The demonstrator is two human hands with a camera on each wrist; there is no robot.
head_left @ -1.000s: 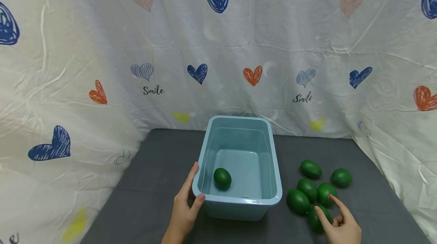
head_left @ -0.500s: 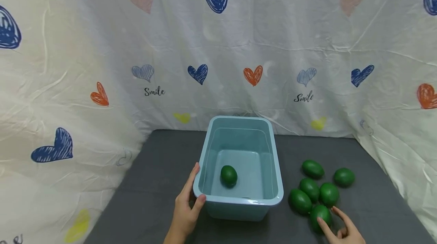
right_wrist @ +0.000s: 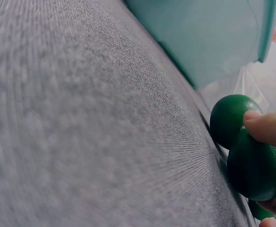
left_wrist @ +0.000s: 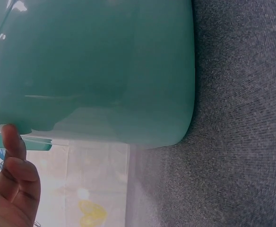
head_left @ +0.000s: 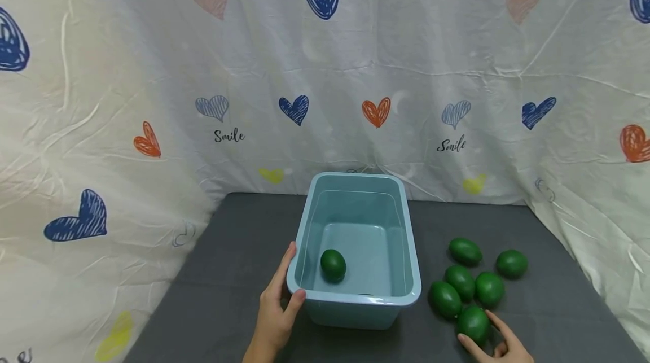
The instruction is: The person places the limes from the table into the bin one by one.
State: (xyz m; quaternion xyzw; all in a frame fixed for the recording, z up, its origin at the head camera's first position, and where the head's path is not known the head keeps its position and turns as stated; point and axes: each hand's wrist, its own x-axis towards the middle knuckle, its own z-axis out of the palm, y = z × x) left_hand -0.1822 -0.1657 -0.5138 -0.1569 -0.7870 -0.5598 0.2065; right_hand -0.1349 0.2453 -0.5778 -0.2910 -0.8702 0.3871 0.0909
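Since a second ago, the right hand [head_left: 500, 346] has been sliding back toward the near edge of the table and closing its fingers around the nearest green egg [head_left: 473, 323], while the lone egg in the bin [head_left: 333, 265] has been rolling a little and is now lying near the left wall. The right thumb and fingers are now curling round that nearest egg; the right wrist view is showing a fingertip [right_wrist: 265, 127] pressing on its top and another finger under it, so the hand is gripping it. This egg is sitting on the grey table cloth [head_left: 228, 272], touching a neighbouring egg [head_left: 444, 299] in the cluster of six to the right of the bin.

The left hand [head_left: 276, 309] is holding the blue plastic bin [head_left: 413, 272] at its near left corner, thumb hooking over the rim and fingers lying along the outside wall. The left wrist view is showing a finger [left_wrist: 15, 142] resting at the rim edge.

A white sheet printed with hearts [head_left: 325, 69] is hanging behind and at both sides of the table.
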